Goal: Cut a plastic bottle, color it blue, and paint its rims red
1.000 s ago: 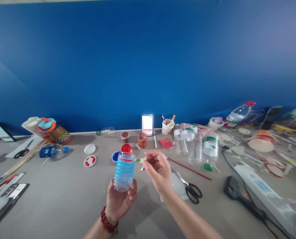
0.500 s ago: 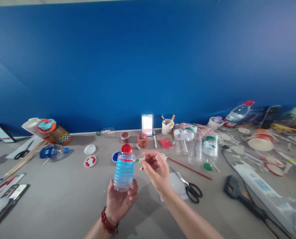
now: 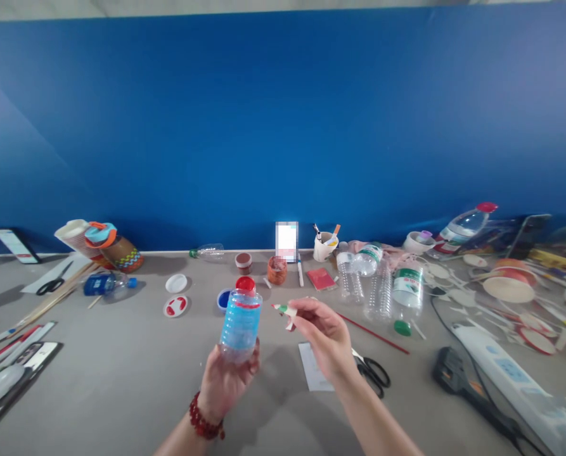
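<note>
My left hand (image 3: 226,383) grips the lower part of a clear plastic bottle piece (image 3: 241,326), held upright. Blue paint covers its ribbed side, with a red band near the top. To its right, my right hand (image 3: 324,330) pinches a small white-and-green strip (image 3: 286,310) with red on its tip. That tip points at the bottle but is apart from it. Just behind the bottle's top is a pot of red paint (image 3: 245,284), partly hidden. A pot of blue paint (image 3: 223,299) sits to its left, also partly covered by the bottle.
Scissors (image 3: 376,372) and white paper (image 3: 315,367) lie under my right forearm. Clear bottles (image 3: 407,291), a glue gun (image 3: 458,373) and a power strip (image 3: 506,367) are on the right. Pot lids (image 3: 175,306) and a blue-labelled bottle (image 3: 106,285) lie left.
My right hand has moved right with the strip, taking its tip off the bottle's red band. My left hand still holds the bottle. The view has shifted slightly.
</note>
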A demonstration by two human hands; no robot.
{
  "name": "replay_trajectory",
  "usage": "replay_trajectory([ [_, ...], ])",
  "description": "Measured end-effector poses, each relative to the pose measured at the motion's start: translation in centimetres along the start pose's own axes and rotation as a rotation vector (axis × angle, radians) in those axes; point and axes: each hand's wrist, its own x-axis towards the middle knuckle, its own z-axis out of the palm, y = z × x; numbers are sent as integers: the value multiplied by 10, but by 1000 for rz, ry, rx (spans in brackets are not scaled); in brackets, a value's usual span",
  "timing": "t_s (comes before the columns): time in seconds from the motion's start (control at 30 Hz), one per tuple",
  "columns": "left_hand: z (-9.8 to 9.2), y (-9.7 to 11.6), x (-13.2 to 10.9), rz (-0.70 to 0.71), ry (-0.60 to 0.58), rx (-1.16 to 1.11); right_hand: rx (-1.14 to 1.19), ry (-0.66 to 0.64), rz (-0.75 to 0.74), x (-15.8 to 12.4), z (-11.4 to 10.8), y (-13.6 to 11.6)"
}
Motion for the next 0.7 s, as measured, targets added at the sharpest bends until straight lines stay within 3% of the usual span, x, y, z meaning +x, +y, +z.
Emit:
replay_trajectory([
  [0.1, -3, 0, 1, 208, 49, 238, -28, -30, -1, -4, -9, -5],
  [0.23, -2, 4, -1, 375, 114, 508, -86, 60, -16, -10, -16, -10],
  [0.33, -4, 9, -2, 406, 96, 652, -196, 88, -70, -12, -23, -16],
  [0.47, -4, 14, -2, 385, 115, 803, -429, -34, -153, -9, -34, -31],
  [0.7, 15, 24, -4, 309, 170, 953, -623, -232, -13, -1, -38, -48],
])
